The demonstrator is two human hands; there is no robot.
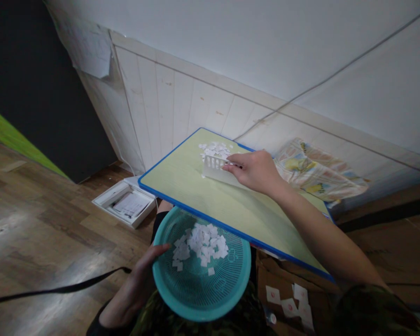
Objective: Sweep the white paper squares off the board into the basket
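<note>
Gripping a white slotted scraper (219, 169) in the right hand (257, 172), set on the green board (182, 182), long axis left to right; just beyond it, on the far side, a heap of paper squares (215, 149); near and lower, clasping the teal basket (227, 287) by its left rim with the left hand (145, 270), more squares inside; hidden under the board's near edge, part of the basket's far rim; hard to make out, the right fingertips against the scraper

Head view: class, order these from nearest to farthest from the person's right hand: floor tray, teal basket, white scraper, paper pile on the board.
1. White scraper, held in the right hand.
2. Paper pile, just beyond it.
3. Teal basket, below, nearer the person.
4. Floor tray, far left.
</note>
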